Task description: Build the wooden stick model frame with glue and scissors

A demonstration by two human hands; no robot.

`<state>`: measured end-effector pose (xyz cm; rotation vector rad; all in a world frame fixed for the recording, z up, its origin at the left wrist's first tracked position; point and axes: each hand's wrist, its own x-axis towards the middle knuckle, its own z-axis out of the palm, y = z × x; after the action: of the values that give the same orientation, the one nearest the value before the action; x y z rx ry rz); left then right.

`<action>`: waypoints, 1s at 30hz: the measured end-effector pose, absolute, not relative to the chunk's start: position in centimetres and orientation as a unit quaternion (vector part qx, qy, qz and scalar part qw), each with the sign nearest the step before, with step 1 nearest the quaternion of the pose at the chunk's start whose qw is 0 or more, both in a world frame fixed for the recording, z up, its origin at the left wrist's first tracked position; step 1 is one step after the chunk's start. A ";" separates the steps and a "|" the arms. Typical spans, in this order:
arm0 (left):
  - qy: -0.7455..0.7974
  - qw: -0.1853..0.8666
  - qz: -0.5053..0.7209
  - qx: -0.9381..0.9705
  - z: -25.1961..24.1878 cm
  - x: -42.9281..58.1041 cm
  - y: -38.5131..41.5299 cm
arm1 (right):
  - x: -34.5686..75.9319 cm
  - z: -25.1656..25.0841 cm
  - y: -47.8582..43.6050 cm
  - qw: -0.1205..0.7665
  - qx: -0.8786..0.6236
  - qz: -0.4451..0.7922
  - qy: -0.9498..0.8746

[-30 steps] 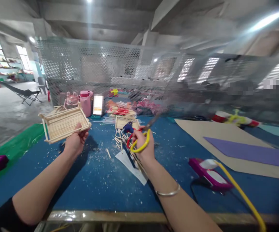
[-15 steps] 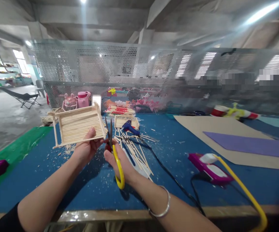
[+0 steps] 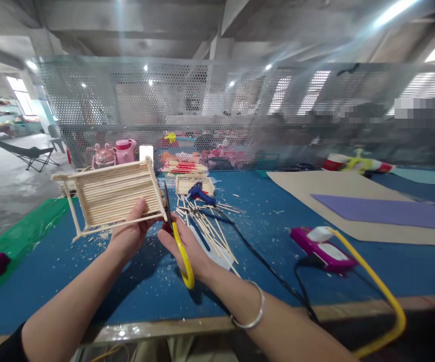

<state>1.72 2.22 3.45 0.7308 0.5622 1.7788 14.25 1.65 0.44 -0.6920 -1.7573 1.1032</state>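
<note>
My left hand (image 3: 133, 230) grips the lower right part of a wooden stick frame (image 3: 115, 193), its thumb pressed on the slatted face. The frame is held tilted above the table, with a legged, open section at its left end. In my right hand (image 3: 183, 244) are scissors (image 3: 180, 251) with yellow handles and dark blades pointing up. The blades appear closed together and lie against the frame's lower right corner. Behind my right hand, loose thin wooden sticks (image 3: 213, 234) are scattered, and a blue glue gun (image 3: 201, 194) rests on them.
A smaller stick panel (image 3: 183, 186) and red-marked sticks (image 3: 185, 168) lie at the back. Purple power strips (image 3: 323, 251) sit right and far left, with yellow and black cables. Beige board (image 3: 296, 193) and purple sheet (image 3: 387, 212) lie right. Pink bottles (image 3: 125, 152) stand before a perforated screen.
The scissor blades have gone from apart to together at the frame's corner. The frame has tilted, its left end coming lower and nearer. The whole view has shifted slightly.
</note>
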 end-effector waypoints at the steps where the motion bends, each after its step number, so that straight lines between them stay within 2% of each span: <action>1: 0.237 0.539 0.746 0.310 3.4 1.7 2.2 | 14.2 0.4 1.7 0.462 -0.284 0.454 -0.707; 15: 0.239 0.564 0.737 0.285 4.0 1.9 1.7 | 13.8 1.7 0.8 0.462 -0.263 0.534 -0.657; 30: 0.239 0.535 0.743 0.322 3.2 2.0 1.7 | 14.0 0.8 1.6 0.459 -0.278 0.463 -0.705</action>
<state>1.98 1.70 3.24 0.7680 0.5702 1.7699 13.97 1.61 0.80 -0.6846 -1.7369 1.1401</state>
